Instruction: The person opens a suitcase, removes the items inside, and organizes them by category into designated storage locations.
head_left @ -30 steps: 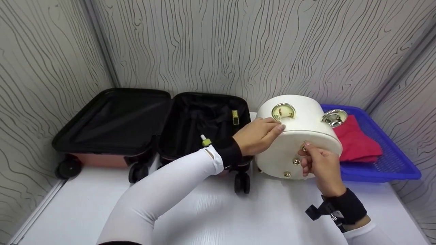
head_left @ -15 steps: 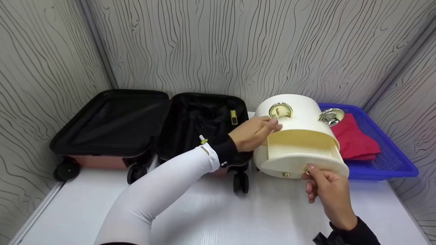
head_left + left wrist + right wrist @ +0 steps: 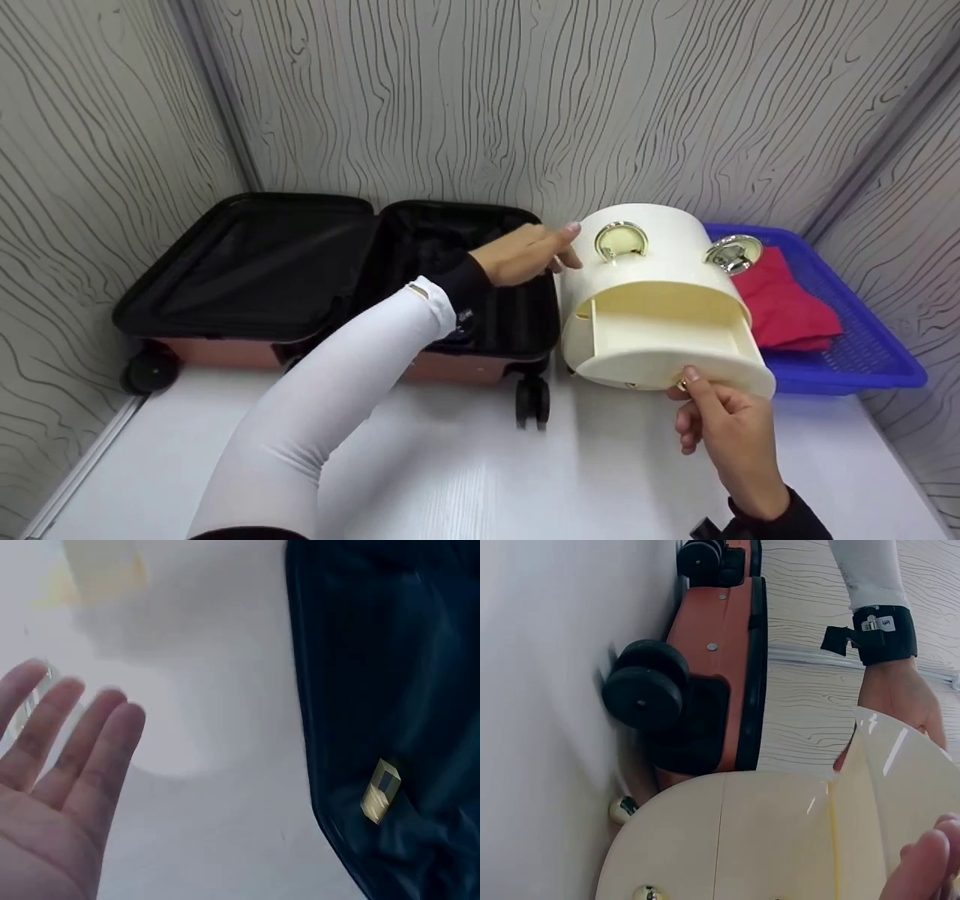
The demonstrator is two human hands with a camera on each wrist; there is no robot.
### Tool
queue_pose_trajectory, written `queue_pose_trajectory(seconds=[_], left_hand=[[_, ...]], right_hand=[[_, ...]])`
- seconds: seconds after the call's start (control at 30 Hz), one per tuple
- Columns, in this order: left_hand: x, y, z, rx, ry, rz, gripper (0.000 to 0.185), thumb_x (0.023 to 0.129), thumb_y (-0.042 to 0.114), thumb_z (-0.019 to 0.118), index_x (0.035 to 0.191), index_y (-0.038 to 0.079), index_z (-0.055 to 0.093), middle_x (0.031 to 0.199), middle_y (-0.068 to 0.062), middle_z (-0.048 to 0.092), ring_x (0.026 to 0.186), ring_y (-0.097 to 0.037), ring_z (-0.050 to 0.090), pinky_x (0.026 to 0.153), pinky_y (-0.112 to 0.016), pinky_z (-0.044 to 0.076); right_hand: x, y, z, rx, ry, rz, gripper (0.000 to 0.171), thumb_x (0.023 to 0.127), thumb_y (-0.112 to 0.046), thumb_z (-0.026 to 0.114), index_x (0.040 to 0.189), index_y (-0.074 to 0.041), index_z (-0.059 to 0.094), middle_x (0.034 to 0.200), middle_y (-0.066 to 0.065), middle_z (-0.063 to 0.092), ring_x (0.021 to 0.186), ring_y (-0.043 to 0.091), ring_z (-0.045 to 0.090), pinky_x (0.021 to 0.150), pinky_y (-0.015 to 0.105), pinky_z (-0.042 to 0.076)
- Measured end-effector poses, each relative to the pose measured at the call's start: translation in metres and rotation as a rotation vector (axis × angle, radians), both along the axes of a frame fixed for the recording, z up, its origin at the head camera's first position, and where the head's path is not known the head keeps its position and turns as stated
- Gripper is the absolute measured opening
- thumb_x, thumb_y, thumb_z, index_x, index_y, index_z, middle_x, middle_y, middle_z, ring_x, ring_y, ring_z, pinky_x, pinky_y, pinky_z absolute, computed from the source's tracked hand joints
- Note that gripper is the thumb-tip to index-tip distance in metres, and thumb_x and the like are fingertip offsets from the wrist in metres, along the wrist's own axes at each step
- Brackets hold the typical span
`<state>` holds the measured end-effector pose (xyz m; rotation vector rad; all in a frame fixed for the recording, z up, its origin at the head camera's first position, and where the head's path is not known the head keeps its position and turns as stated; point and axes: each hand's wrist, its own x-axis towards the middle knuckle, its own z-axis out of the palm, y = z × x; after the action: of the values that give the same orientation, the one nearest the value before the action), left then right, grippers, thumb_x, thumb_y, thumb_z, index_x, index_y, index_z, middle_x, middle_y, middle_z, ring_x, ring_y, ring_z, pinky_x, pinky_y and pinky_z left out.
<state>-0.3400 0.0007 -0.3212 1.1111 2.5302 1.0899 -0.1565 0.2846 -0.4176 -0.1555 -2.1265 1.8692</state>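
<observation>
Cream box point(image 3: 660, 300) on bench point(image 3: 465, 465) at 3 o'clock of suitcase point(image 3: 337, 277), drawer point(image 3: 667, 352) pulled further out, right hand point(image 3: 724, 427) pinching its knob, left hand point(image 3: 525, 253) now off the box, fingers relaxed apart, no readable writing

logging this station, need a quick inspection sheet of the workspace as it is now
surface: white table, no spills seen
job's things: cream cosmetic case, its drawer pulled open
clutter: open pink suitcase; blue tray holding red cloth
grippers: right hand pinches the gold drawer knob; left hand open beside the case
cables: nothing seen
surroundings: grey wood-grain walls
</observation>
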Motion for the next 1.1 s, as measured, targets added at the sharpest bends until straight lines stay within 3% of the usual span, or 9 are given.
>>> queue_pose_trajectory(seconds=[0.1,0.2,0.33,0.47,0.57,0.73,0.8,1.0,1.1], left_hand=[[-0.015,-0.019,-0.004,-0.099,0.104,0.078,0.047,0.114,0.04,0.053,0.106,0.005,0.084,0.094,-0.004,0.077,0.08,-0.013,0.066,0.08,-0.026,0.053],[-0.025,-0.037,-0.016,-0.293,0.149,0.163,0.028,0.102,0.032,0.074,0.096,0.006,0.083,0.086,0.0,0.073,0.074,-0.012,0.057,0.072,-0.027,0.048],[-0.027,-0.057,-0.037,-0.637,0.06,0.211,0.022,0.092,0.031,0.084,0.094,0.009,0.082,0.089,0.0,0.075,0.079,-0.015,0.059,0.073,-0.029,0.049],[-0.024,-0.064,-0.055,-0.871,-0.006,0.132,0.027,0.092,0.034,0.083,0.083,0.013,0.069,0.083,0.002,0.064,0.081,-0.018,0.057,0.076,-0.031,0.048],[-0.021,-0.064,-0.062,-0.926,-0.001,0.098,0.027,0.093,0.035,0.08,0.085,0.012,0.068,0.09,-0.002,0.066,0.086,-0.02,0.056,0.082,-0.034,0.051],[-0.019,-0.059,-0.065,-1.009,0.001,0.064,0.032,0.098,0.032,0.075,0.111,0.003,0.078,0.122,-0.015,0.075,0.094,-0.025,0.056,0.1,-0.046,0.057],[-0.019,-0.058,-0.065,-1.05,0.021,0.04,0.032,0.1,0.032,0.072,0.112,0.003,0.077,0.126,-0.016,0.074,0.093,-0.025,0.055,0.103,-0.048,0.056],[-0.014,-0.055,-0.069,-1.088,0.072,-0.013,0.03,0.102,0.024,0.066,0.074,0.014,0.058,0.088,-0.005,0.06,0.079,-0.02,0.049,0.077,-0.038,0.05],[-0.014,-0.055,-0.071,-1.057,0.031,-0.004,0.027,0.101,0.019,0.063,0.075,0.015,0.056,0.085,-0.002,0.053,0.079,-0.02,0.048,0.073,-0.035,0.044]], right_hand=[[0.002,0.0,-0.006,0.001,0.032,0.009,0.047,0.114,-0.016,0.055,0.083,0.012,0.075,0.052,0.007,0.062,0.038,0.012,0.056,0.038,0.027,0.049],[0.003,0.001,-0.011,0.018,0.056,0.037,0.048,0.115,-0.014,0.051,0.08,0.008,0.076,0.052,0.005,0.063,0.038,0.011,0.057,0.038,0.026,0.049],[0.003,0.001,-0.016,0.037,0.071,0.053,0.048,0.115,-0.011,0.051,0.078,0.004,0.077,0.052,0.004,0.063,0.039,0.01,0.057,0.039,0.025,0.049],[0.001,0.001,-0.02,0.021,0.077,0.04,0.049,0.115,-0.011,0.05,0.077,0.005,0.076,0.052,0.003,0.063,0.039,0.01,0.057,0.04,0.024,0.049],[0.001,0.001,-0.022,0.023,0.075,0.034,0.049,0.115,-0.011,0.05,0.077,0.005,0.076,0.052,0.003,0.063,0.039,0.01,0.057,0.04,0.024,0.049],[0.002,0.0,-0.023,0.033,0.084,0.038,0.048,0.115,-0.01,0.05,0.077,0.005,0.076,0.053,0.003,0.063,0.04,0.009,0.057,0.04,0.024,0.05],[0.002,0.0,-0.023,0.034,0.087,0.04,0.048,0.115,-0.01,0.05,0.077,0.005,0.076,0.053,0.003,0.063,0.04,0.009,0.058,0.04,0.024,0.05],[0.004,-0.002,-0.021,0.04,0.08,0.025,0.047,0.115,-0.011,0.051,0.079,0.011,0.074,0.053,0.004,0.063,0.04,0.011,0.057,0.04,0.025,0.05],[0.004,-0.003,-0.02,0.043,0.063,0.008,0.048,0.115,-0.012,0.051,0.08,0.012,0.073,0.052,0.005,0.062,0.039,0.012,0.057,0.04,0.026,0.05]])
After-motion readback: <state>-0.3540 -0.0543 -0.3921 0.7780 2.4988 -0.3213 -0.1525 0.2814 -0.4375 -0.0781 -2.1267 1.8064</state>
